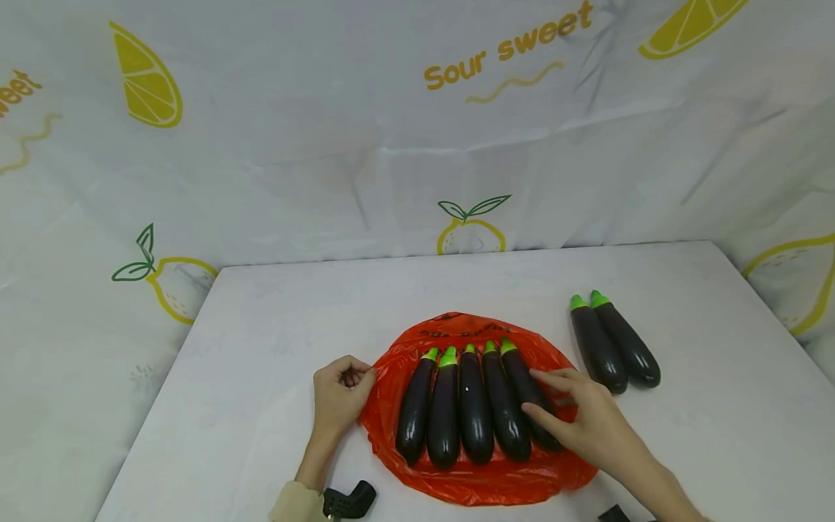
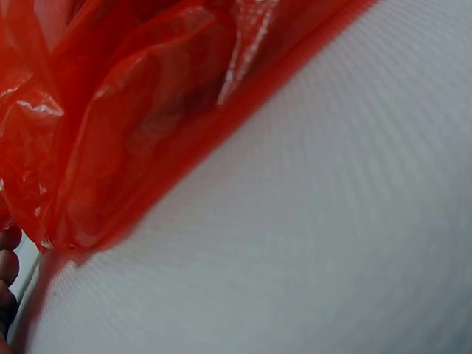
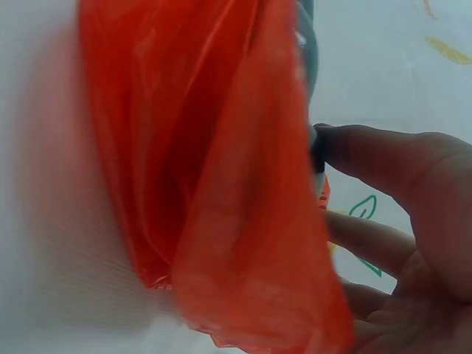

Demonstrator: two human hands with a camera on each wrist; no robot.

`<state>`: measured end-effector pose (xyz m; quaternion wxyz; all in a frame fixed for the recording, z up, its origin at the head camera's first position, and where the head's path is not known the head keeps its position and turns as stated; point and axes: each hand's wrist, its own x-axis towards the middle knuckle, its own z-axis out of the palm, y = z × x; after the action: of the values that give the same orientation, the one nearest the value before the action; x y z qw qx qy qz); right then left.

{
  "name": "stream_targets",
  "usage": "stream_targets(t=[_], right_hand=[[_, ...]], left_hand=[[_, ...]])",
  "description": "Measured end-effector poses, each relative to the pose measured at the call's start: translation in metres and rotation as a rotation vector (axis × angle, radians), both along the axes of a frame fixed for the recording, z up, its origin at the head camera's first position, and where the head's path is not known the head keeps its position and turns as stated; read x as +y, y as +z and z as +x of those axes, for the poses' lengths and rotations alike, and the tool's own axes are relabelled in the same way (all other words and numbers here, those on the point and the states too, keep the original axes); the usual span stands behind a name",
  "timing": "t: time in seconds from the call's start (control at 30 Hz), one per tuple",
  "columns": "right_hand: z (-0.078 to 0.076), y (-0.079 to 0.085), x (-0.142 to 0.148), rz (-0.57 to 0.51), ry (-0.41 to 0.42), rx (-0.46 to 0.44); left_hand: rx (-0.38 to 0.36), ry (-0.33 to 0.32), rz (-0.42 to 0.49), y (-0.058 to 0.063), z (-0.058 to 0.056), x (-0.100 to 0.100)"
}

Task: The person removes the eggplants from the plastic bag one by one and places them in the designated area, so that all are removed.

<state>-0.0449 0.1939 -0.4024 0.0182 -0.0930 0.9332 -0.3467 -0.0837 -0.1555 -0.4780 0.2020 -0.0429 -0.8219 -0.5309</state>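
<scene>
A red plastic bag lies spread on the white table, with several glossy dark eggplants side by side on it, green stem ends pointing away. My left hand pinches the bag's left edge between thumb and curled fingers. In the left wrist view only fingertips show beside the crumpled bag. My right hand is at the rightmost eggplant, thumb and fingers extended and apart, touching it. A raised fold of bag hides most of that eggplant in the right wrist view.
Two more eggplants lie together on the table, right of the bag. Behind the table hangs a white cloth printed with lemons and lettering. A black device is at my left wrist.
</scene>
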Motion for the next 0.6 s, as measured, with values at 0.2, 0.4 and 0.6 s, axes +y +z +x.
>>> stream_targets(t=[0.2, 0.4, 0.6], right_hand=[[-0.0017, -0.0017, 0.0002, 0.018, 0.011, -0.04], [-0.0025, -0.0021, -0.0006, 0.03, 0.018, -0.067], [-0.0022, -0.0026, -0.0026, 0.038, 0.003, -0.06]], left_hand=[[0.002, -0.002, 0.007, -0.0002, 0.0001, 0.0002], [-0.003, -0.002, 0.005, 0.0006, -0.0002, 0.0003], [-0.004, 0.003, 0.0, 0.0013, 0.0001, 0.0006]])
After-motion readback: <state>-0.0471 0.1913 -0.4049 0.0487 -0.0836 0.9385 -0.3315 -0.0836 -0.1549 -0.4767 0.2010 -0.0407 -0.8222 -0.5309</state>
